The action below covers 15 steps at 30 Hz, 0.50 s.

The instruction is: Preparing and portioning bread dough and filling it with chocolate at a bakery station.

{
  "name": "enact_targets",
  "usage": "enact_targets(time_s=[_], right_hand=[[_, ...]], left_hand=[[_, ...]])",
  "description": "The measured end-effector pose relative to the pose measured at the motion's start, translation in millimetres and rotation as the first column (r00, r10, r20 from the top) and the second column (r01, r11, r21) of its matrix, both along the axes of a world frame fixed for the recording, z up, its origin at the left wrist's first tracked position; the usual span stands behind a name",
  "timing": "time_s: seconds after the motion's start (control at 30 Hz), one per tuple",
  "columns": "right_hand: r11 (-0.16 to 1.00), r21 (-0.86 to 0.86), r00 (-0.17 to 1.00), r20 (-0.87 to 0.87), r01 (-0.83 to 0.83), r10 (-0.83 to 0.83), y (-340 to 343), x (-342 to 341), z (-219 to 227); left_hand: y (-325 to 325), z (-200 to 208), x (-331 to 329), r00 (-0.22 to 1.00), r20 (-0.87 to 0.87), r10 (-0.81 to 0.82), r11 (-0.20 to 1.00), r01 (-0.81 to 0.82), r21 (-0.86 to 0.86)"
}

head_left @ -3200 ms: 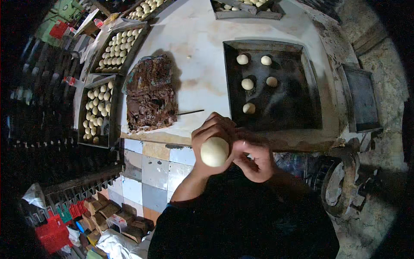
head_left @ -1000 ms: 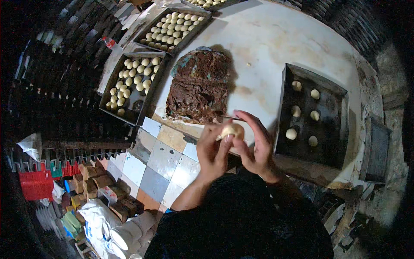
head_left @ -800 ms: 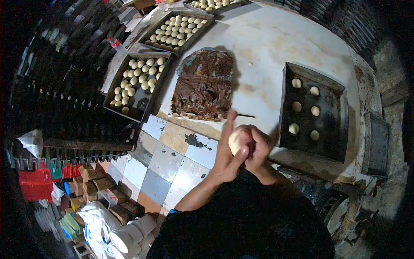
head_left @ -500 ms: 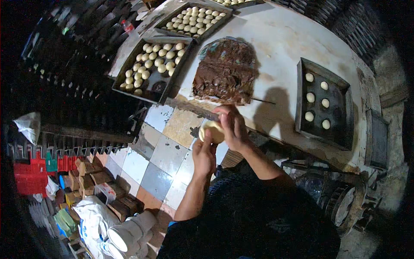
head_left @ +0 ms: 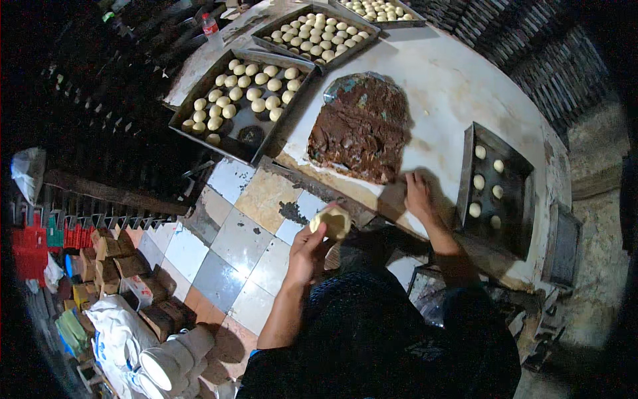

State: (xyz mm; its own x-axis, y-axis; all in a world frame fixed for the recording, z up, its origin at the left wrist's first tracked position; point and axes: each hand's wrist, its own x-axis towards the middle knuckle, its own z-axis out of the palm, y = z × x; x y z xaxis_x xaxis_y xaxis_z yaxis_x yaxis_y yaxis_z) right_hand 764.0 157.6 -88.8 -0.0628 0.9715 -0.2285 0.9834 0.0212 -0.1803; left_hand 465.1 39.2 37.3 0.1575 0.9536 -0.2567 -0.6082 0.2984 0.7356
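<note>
My left hand [head_left: 306, 256] pinches a flattened round of pale dough [head_left: 332, 224] by its edge, tilted up above the tiled floor. At the table's near edge, my right hand [head_left: 420, 197] has its fingers bent together beside the lower right corner of a brown, sticky filling slab [head_left: 362, 130]. It covers the spot where a thin dark stick lay; whatever is between its fingers is hidden. To the right, a dark metal tray [head_left: 515, 213] bears several spaced dough pieces [head_left: 479, 181]. Left of the filling, another tray [head_left: 251, 154] is largely covered with dough balls [head_left: 229, 111].
More trays of dough balls stand at the far side, one tray [head_left: 325, 65] behind the left one. A red-labelled bottle [head_left: 210, 26] stands at the far left of the white table [head_left: 438, 86]. Cardboard boxes [head_left: 109, 246], white buckets [head_left: 163, 366] and red crates [head_left: 30, 249] are at lower left.
My right hand has left the dough and reached right and forward to the filling's corner, covering the stick. My left hand keeps the dough round. The view has shifted slightly.
</note>
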Motion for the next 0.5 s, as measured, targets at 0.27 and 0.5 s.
enact_targets(time_s=[0.27,0.5], right_hand=[[0.95,0.312,0.951,-0.291,-0.004,0.1,22.6,43.7,17.5],[0.882,0.293,0.929,0.136,-0.37,0.344,59.1,60.5,21.3]], left_hand=[[75.0,-24.6,20.3,0.983,-0.073,0.166,0.983,-0.171,-0.065],[126.1,-32.8,67.6,0.983,-0.076,0.169,0.979,-0.176,-0.107]])
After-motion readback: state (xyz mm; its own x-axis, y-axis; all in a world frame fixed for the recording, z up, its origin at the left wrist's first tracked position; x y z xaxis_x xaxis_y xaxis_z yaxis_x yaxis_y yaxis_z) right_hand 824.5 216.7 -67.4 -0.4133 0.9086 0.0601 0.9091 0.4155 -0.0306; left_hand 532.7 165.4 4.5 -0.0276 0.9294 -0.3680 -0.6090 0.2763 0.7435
